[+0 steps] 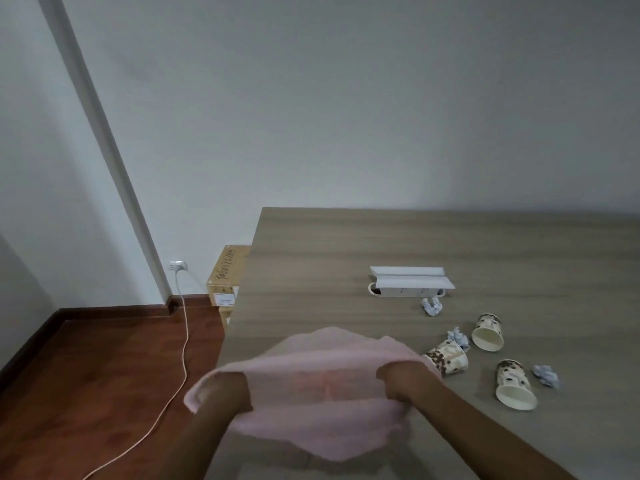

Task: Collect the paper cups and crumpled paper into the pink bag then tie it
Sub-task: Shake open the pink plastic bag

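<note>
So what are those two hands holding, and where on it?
Both hold the pink bag: the left hand grips its left edge, the right hand its right edge, stretching it between them above the table.

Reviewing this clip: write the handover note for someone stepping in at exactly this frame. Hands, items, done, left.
Left hand and right hand both grip the pink bag, spreading its mouth above the near edge of the table.
Three paper cups lie on their sides to the right: one beside the bag, one farther back, one nearest.
Three crumpled paper balls: by the white power strip, between the cups, far right.
Done: bag opened.
Left: all cups and paper in, then tie.
</note>
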A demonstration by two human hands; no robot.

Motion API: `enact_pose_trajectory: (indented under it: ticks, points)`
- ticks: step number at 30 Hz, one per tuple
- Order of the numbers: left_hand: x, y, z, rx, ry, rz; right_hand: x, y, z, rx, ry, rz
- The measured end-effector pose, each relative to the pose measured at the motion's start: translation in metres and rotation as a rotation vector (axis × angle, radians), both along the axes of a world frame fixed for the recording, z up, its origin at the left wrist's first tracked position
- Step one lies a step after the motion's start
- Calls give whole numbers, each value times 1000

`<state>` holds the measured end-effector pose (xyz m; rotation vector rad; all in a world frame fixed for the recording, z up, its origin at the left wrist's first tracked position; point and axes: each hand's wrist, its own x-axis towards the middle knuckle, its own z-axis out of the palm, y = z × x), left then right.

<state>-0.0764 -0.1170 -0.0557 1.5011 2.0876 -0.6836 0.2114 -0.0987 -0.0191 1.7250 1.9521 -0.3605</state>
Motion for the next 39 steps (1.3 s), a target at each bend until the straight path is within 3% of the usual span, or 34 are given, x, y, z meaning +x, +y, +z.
enact_pose_trajectory:
  ticks: [2,4,8,9,11,13,16,22,27,31,35,37,39]
  points:
    - [4,9,10,37,34,7,-9,-4,0,-16,-77,94]
    - [17,13,21,83,36,-124,-22,-9,0,-45,-133,191]
    - [60,16,26,329,-382,-439,-44,-33,-8,-29,-167,342]
    - [71,18,26,397,-388,-478,-46,-43,-14,-52,-212,385]
    - [81,23,20,426,-162,-469,-40,-62,-30,-155,-274,412]
    - [72,30,12,346,-21,-288,-25,-73,-40,-236,-226,407]
    - [64,33,5,261,2,-176,-6,-80,-39,-261,-116,419]
    - [74,19,5,181,-14,-316,4,-78,-55,-108,39,395]
    - [64,-5,6,49,127,-585,4,-63,-79,166,349,79]
    - [61,-20,6,-101,46,-387,4,-39,-78,329,536,-99]
    - [67,-19,21,-240,-38,-578,-1,-34,-84,267,535,51]
    - [76,-17,29,-43,-202,-638,-8,-38,-92,209,530,121]
    - [89,-9,32,403,-348,-574,-15,-42,-99,163,519,176]
